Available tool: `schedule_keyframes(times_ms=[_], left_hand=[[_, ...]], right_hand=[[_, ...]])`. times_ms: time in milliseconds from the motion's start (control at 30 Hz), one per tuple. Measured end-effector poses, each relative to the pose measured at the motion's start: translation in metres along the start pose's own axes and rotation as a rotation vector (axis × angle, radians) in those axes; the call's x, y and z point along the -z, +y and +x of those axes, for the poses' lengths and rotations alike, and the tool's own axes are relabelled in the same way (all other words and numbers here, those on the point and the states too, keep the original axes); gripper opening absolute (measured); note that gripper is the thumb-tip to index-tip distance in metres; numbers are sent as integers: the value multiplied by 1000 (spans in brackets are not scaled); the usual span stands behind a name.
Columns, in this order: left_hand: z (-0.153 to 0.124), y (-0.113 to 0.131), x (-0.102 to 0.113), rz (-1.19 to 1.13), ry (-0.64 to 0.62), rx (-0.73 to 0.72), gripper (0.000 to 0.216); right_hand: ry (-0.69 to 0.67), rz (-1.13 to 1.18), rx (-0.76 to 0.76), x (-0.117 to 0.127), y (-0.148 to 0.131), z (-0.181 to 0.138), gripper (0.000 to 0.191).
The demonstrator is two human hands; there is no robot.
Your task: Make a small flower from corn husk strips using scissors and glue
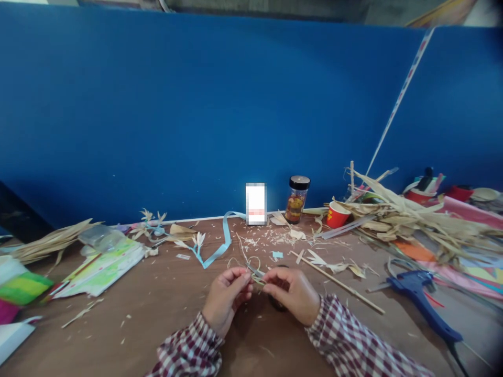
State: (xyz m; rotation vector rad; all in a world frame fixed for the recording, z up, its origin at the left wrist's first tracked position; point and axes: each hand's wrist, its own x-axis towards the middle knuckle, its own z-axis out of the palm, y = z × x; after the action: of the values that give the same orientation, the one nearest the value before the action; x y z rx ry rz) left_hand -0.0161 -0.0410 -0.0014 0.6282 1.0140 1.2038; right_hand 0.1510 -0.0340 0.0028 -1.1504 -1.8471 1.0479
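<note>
Over the middle of the brown table, my left hand [231, 294] is closed in a pinch on a thin pale strand of dried husk [254, 262], whose ends curl up and loop above the fingertips. Close by on the right, my right hand [294, 294] is closed around what look like scissors [278, 302]; a dark handle loop shows under the palm, and a grey blade points toward the left fingertips. The two hands almost meet. Just beyond them lie a light blue ribbon [225, 243] and white husk flowers [198, 241] on blue stems.
A blue glue gun [422, 293] and a thin stick [340, 284] lie to the right. Behind stand a black-lidded jar [297, 199], a red paper cup [337, 215] and a heap of dried husks [408, 209]. Patterned paper [106, 269] lies left. A blue partition [196, 115] closes the back.
</note>
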Motion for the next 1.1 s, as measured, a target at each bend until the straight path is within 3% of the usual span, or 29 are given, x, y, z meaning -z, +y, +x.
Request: schedule_keyframes(times_ms=[133, 500, 900, 1100], left_hand=[[-1, -3, -1, 61, -39, -1, 24], [-4, -10, -3, 296, -128, 10, 24], [-1, -11, 0, 371, -110, 44, 24], [-1, -11, -1, 415, -130, 27, 23]], right_hand=[[87, 88, -22, 2, 2, 3, 21], [164, 376, -204, 1, 13, 8, 30], [187, 376, -197, 3, 11, 9, 27], [240, 149, -98, 8, 10, 6, 24]])
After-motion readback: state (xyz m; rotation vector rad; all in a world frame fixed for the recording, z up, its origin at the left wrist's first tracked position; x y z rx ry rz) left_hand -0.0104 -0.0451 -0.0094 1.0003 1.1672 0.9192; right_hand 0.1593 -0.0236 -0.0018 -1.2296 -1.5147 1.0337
